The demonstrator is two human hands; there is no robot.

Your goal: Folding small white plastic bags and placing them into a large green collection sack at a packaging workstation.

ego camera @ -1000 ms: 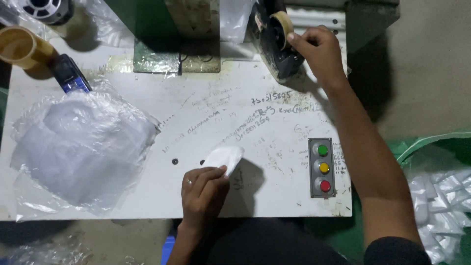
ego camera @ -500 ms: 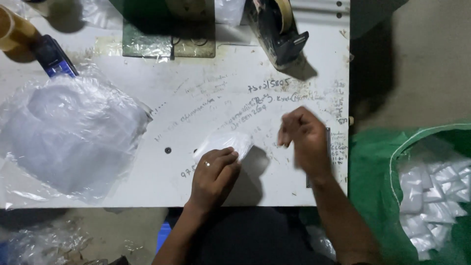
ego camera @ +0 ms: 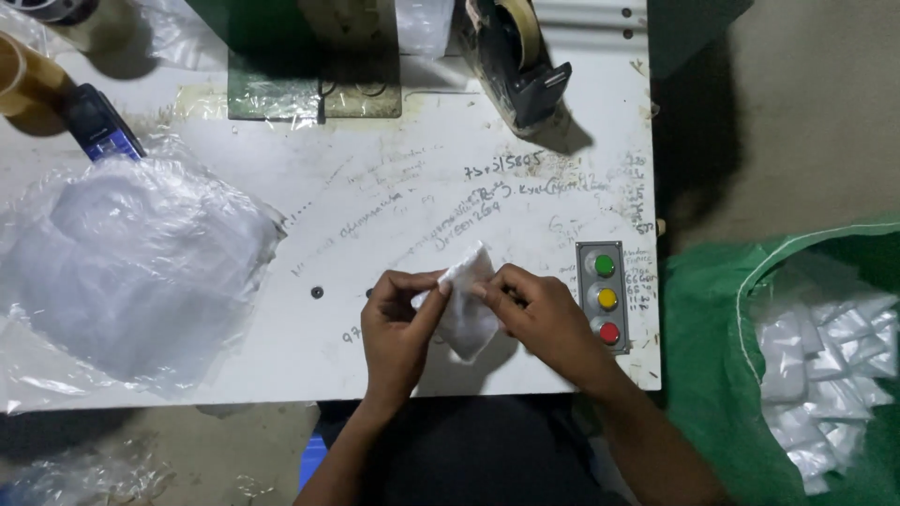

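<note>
Packet (ego camera: pixel 466 309) between both pinching hands (ego camera: pixel 469 319)

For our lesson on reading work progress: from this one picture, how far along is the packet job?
Done, it seems: the green sack at the right holds many small white packets. In hand: the left hand and right hand together grip one small white packet over the white table. Left, perhaps: the large plastic bag of white material; its count is unclear.
</note>
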